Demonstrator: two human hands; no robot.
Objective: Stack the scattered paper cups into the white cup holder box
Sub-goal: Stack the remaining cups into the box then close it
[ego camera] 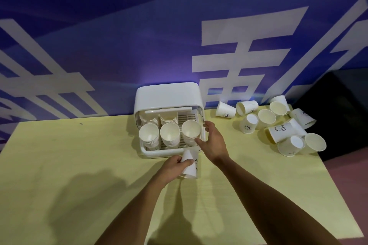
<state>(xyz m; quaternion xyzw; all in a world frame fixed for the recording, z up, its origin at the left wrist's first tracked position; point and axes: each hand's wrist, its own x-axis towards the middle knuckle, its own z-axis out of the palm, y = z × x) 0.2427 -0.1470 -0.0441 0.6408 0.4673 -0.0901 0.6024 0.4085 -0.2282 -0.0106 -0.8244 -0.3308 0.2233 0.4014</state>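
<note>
The white cup holder box (169, 93) stands at the back of the table with its lid up. Inside it are several stacks of white paper cups, three of them in the front row (170, 133). My right hand (212, 140) curls its thumb and fingers round the front right stack (190, 129). My left hand (172, 168) grips an upside-down paper cup (190, 165) just in front of the box. Several more paper cups (278, 125) lie scattered at the back right of the table, some upright, some on their sides or upside down.
The yellow table (79, 165) spreads wide to the left and towards me. A blue wall banner (119, 45) with large white characters rises right behind the box. A dark object (342, 109) stands past the table's right edge.
</note>
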